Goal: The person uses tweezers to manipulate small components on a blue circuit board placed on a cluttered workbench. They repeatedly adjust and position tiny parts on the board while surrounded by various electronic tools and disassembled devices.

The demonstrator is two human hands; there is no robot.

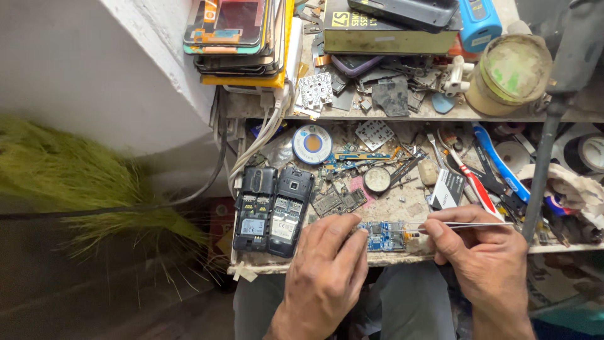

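Tweezers (465, 225) in right hand (484, 252) touch blue circuit board (384, 236).

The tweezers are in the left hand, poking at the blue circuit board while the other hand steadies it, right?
Not quite: the head view shows the tweezers in the right hand. The left hand steadies the blue circuit board.

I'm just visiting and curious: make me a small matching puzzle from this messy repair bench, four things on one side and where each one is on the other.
Things:
1. tweezers
2. blue circuit board
3. two open black phones
4. stack of phone screens

Places:
A. top shelf, far left
B. pinched in the right hand
C. under the left hand fingertips
D. lying side by side, left of the hands

Pairs: 1-B, 2-C, 3-D, 4-A
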